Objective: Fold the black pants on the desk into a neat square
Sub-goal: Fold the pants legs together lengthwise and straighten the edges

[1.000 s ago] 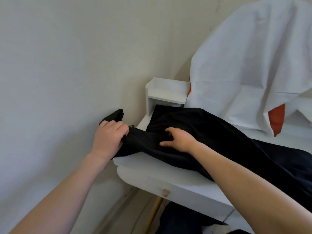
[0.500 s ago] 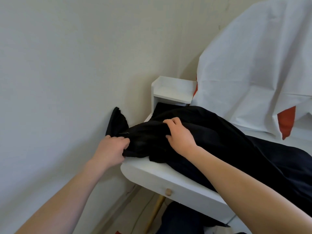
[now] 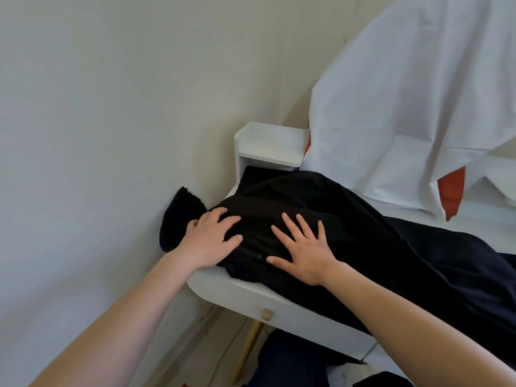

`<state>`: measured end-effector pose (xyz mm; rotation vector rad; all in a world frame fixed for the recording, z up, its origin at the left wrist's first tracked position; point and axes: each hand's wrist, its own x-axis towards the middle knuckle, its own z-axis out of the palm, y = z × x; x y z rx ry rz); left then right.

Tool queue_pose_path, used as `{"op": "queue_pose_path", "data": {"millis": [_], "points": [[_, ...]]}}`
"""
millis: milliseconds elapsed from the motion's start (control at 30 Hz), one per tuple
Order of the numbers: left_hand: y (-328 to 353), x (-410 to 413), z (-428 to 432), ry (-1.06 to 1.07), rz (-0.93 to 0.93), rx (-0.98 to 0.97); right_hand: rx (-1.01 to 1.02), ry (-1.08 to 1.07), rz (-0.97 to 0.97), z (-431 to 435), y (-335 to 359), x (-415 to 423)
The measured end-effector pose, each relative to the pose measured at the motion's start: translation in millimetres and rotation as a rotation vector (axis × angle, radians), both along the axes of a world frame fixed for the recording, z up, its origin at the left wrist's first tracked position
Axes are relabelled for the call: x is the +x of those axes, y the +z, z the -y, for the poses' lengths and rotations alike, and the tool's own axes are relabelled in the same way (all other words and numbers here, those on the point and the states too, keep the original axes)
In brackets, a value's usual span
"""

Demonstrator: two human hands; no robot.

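Observation:
The black pants (image 3: 363, 236) lie stretched across the white desk (image 3: 293, 311), running from its left end toward the right edge of view. One end of the fabric spills off the desk's left edge against the wall. My left hand (image 3: 208, 241) rests flat on the left end of the pants, fingers spread. My right hand (image 3: 303, 251) presses flat on the fabric beside it, fingers apart. Neither hand grips the cloth.
A small white shelf unit (image 3: 268, 146) stands at the desk's back left corner against the wall. A white sheet (image 3: 413, 101) drapes over something red behind the pants. A drawer knob (image 3: 266, 314) and a wooden leg (image 3: 247, 350) sit below the front edge.
Both hands let go of the bunched fabric they were gripping and now lie flat and open on the pants' left end, which has been folded over onto the desk.

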<state>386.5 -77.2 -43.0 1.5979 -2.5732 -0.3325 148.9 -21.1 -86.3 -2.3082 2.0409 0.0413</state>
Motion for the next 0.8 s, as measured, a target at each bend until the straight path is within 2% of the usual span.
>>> {"op": "queue_pose_path", "data": {"millis": [100,333,400,500,567,667,800], "points": [[-15.5,-20.0,-0.7,-0.042,0.136,0.123,0.067,-0.04,0.026,-7.3,-7.4,-16.2],[-25.9,-48.1,-4.3,-0.028,0.205,0.234,0.106,-0.048,0.038,-13.0,6.6,-32.3],[-15.8,-49.6,0.2,-0.032,0.217,0.213,-0.058,-0.051,0.113,-5.3,22.2,-32.0],[1.1,-55.2,7.7,0.0,0.092,0.085,-0.427,-0.06,0.151,19.5,47.5,-42.1],[4.5,-60.7,12.0,0.012,0.021,-0.002,-0.492,-0.169,0.137,37.7,61.1,-53.8],[-1.5,-65.3,15.0,-0.017,-0.01,0.076,-0.355,-0.397,0.112,62.0,73.4,-70.3],[-8.1,-67.8,10.7,-0.061,0.061,0.173,-0.109,-0.581,0.196,76.1,77.0,-76.2]]}}
